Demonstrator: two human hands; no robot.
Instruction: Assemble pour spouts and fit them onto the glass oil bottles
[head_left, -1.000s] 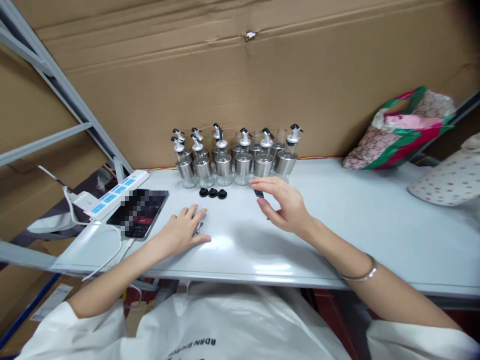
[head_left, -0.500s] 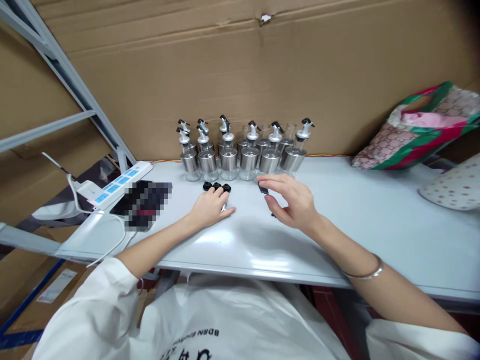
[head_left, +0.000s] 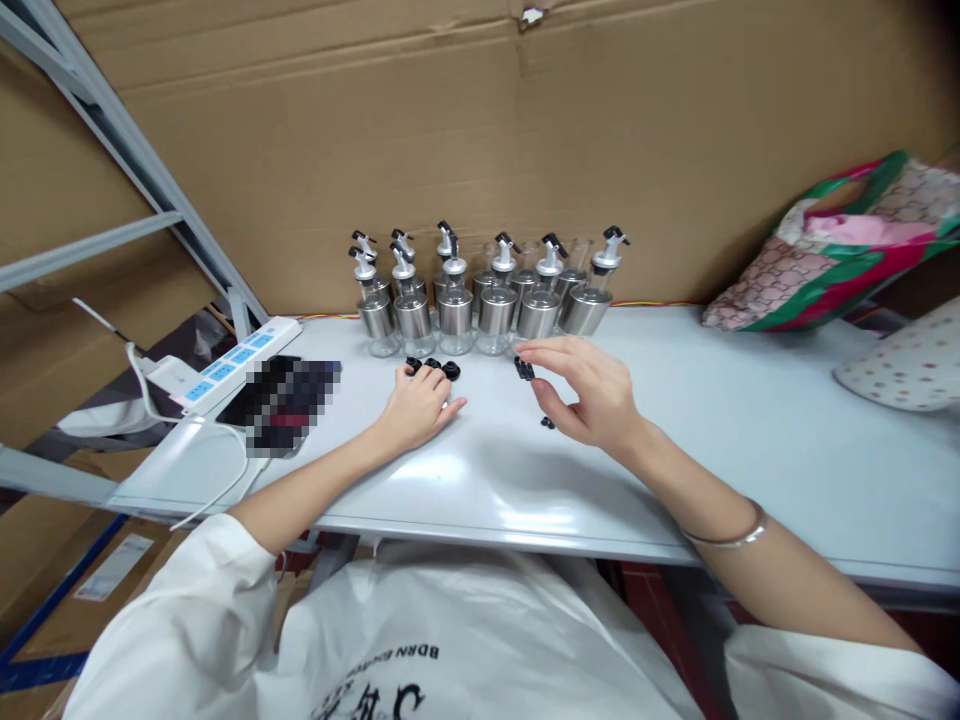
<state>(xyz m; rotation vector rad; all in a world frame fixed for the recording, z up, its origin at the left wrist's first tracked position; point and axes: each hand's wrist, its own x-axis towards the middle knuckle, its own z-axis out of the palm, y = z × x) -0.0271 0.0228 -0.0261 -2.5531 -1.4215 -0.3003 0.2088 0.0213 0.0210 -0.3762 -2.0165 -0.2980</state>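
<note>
My left hand (head_left: 420,408) lies on the table, fingers loosely spread over a row of pourer stoppers with black ribbed ends (head_left: 451,370); their other ends are mostly hidden under the fingers. My right hand (head_left: 589,392) hovers with thumb and fingers apart around a small cluster of black plastic pieces (head_left: 524,368); nothing shows in its grip. A couple of similar tiny black pieces (head_left: 548,423) lie below its thumb. Behind both hands stand several glass and steel oil bottles (head_left: 456,318), the front ones fitted with silver pourer spouts (head_left: 454,265) with black levers.
On the left are a power strip (head_left: 247,358) with a white cable and a pixelated dark device (head_left: 285,405). A patterned bag (head_left: 780,265) and a dotted white object (head_left: 900,370) sit at right. A cardboard wall (head_left: 420,130) rises behind the table (head_left: 712,430).
The view has shifted slightly. My right hand has lifted a little off the small black pieces, showing more of them. My left hand stays on the pourer stoppers.
</note>
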